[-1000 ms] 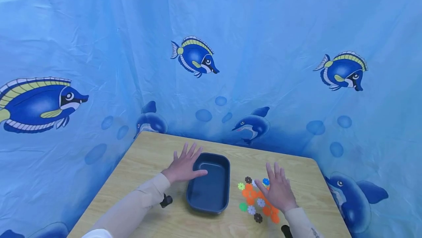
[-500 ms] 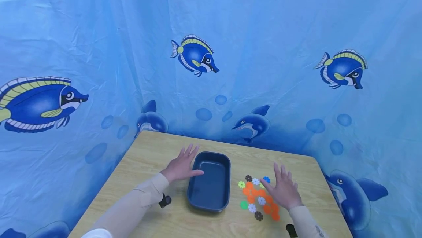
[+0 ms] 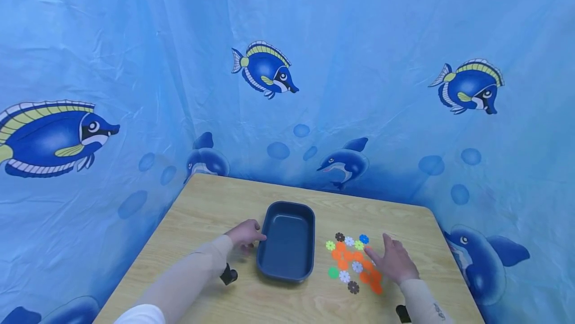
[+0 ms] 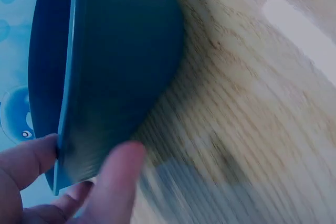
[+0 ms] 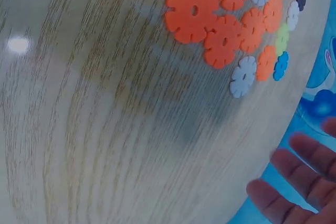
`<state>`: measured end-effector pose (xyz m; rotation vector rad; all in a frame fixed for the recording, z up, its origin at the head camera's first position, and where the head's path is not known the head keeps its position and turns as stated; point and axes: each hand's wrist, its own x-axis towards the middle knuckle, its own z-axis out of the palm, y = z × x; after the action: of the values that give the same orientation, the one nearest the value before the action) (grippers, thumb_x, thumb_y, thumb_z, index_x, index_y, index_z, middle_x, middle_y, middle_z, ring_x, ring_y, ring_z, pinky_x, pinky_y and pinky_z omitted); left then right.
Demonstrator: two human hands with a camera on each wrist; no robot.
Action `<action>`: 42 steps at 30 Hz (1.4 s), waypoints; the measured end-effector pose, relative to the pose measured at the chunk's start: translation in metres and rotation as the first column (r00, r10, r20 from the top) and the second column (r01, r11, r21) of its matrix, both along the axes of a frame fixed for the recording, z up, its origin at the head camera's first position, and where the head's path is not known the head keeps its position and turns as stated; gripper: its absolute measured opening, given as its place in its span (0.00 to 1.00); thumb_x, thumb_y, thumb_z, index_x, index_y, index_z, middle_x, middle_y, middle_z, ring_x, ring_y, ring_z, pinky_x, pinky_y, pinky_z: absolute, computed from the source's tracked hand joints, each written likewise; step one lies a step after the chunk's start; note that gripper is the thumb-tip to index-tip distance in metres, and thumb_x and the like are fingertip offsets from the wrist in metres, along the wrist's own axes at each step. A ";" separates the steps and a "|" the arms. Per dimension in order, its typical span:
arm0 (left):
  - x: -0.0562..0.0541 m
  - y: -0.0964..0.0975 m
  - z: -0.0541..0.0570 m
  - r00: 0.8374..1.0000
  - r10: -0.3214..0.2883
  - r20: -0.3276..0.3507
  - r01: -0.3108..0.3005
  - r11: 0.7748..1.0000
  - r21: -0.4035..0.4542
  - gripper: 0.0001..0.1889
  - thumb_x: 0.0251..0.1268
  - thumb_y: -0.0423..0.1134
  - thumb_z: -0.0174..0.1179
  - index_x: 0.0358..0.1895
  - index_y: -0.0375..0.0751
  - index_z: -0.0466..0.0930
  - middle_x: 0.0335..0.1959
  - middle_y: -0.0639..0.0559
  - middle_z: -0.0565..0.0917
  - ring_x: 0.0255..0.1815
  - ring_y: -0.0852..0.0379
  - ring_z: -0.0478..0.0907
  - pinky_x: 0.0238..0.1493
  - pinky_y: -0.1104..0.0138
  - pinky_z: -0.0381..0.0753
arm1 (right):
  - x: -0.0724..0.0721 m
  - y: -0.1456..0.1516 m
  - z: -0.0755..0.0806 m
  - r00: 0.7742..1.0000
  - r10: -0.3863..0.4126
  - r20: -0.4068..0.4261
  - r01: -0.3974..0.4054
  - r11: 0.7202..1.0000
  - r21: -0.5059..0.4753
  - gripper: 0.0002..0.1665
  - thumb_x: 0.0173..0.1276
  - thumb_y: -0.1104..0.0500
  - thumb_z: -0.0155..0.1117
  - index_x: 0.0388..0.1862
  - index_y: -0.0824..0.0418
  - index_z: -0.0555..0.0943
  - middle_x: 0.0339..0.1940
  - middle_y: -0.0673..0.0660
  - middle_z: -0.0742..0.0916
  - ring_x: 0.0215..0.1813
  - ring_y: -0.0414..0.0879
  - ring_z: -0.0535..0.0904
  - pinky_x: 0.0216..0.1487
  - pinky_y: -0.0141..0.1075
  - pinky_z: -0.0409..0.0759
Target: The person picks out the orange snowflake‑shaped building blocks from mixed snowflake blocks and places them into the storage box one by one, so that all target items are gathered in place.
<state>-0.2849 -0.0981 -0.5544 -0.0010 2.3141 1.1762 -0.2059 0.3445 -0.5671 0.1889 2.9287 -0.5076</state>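
A dark blue-grey rectangular tray (image 3: 286, 244) stands on the table. My left hand (image 3: 244, 232) is at its left rim, palm down, with the fingers bent a little. In the left wrist view, one fingertip (image 4: 44, 153) meets the rim of the tray (image 4: 126, 35); another finger (image 4: 118, 182), blurred, lies alongside the outer wall. Right of the tray lie several flower-shaped plastic discs: orange (image 3: 348, 255), white (image 3: 357, 267), dark brown (image 3: 353, 287), green (image 3: 333, 272) and blue (image 3: 364, 239). My right hand (image 3: 396, 261), fingers spread and holding nothing, hovers at their right side.
The wooden table (image 3: 224, 199) has its far edge against a blue curtain (image 3: 337, 89) printed with fish and dolphins. Black straps (image 3: 229, 275) show at both wrists.
My left hand has dropped from above the tray to its left rim, fingers bending down. My right hand has drawn right and downward, away from the discs. Tray and discs stay in place.
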 end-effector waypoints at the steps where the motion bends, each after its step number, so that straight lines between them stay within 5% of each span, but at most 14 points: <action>1: -0.001 0.001 -0.001 1.000 -0.001 0.004 0.001 1.000 0.011 0.16 0.71 0.37 0.63 0.53 0.29 0.71 0.43 0.39 0.81 0.35 0.48 0.82 0.29 0.56 0.92 | -0.001 0.001 0.000 1.000 0.008 0.008 -0.008 1.000 0.003 0.60 0.69 0.23 0.51 0.73 0.74 0.63 0.65 0.81 0.74 0.61 0.76 0.75 0.56 0.69 0.80; 3: -0.002 0.003 -0.003 1.000 -0.003 0.010 0.003 0.999 0.040 0.08 0.71 0.33 0.61 0.40 0.35 0.71 0.32 0.44 0.78 0.27 0.53 0.78 0.26 0.60 0.91 | -0.003 0.001 -0.001 0.999 0.020 0.037 -0.021 1.000 0.003 0.49 0.71 0.30 0.58 0.64 0.75 0.72 0.53 0.74 0.83 0.49 0.67 0.83 0.47 0.59 0.86; 8: -0.006 0.006 -0.008 1.000 -0.010 0.014 0.008 0.996 0.091 0.15 0.71 0.28 0.59 0.30 0.43 0.63 0.21 0.48 0.73 0.17 0.57 0.74 0.21 0.65 0.89 | -0.006 0.000 -0.012 0.987 -0.005 0.162 0.016 0.998 -0.068 0.28 0.69 0.43 0.68 0.46 0.69 0.80 0.36 0.57 0.87 0.35 0.48 0.79 0.37 0.44 0.82; 16: -0.006 0.010 -0.009 1.000 -0.009 0.019 0.006 0.994 0.112 0.15 0.71 0.27 0.59 0.30 0.43 0.63 0.19 0.48 0.73 0.15 0.58 0.74 0.18 0.67 0.87 | -0.007 -0.006 -0.038 0.989 -0.008 0.145 0.009 1.000 -0.006 0.33 0.67 0.46 0.70 0.56 0.72 0.78 0.42 0.63 0.88 0.38 0.50 0.82 0.47 0.52 0.87; 27: 0.001 0.009 -0.008 1.000 -0.015 -0.010 0.016 0.996 0.093 0.12 0.71 0.27 0.58 0.31 0.41 0.66 0.21 0.45 0.76 0.14 0.59 0.74 0.17 0.67 0.86 | -0.012 -0.014 -0.049 0.995 -0.005 0.098 0.002 1.000 0.029 0.17 0.68 0.59 0.69 0.52 0.69 0.82 0.39 0.59 0.88 0.37 0.47 0.81 0.45 0.49 0.87; 42: 0.001 0.009 -0.009 1.000 -0.002 0.005 0.001 0.995 0.101 0.13 0.71 0.27 0.58 0.32 0.42 0.64 0.21 0.48 0.73 0.14 0.59 0.73 0.16 0.68 0.86 | -0.016 -0.010 -0.043 0.963 -0.123 0.240 0.178 0.959 -0.222 0.17 0.62 0.58 0.72 0.39 0.65 0.74 0.33 0.58 0.81 0.36 0.49 0.74 0.34 0.35 0.74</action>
<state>-0.2842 -0.0891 -0.5630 0.0342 2.2473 1.2897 -0.2220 0.3347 -0.6102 0.4123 2.6174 -0.8045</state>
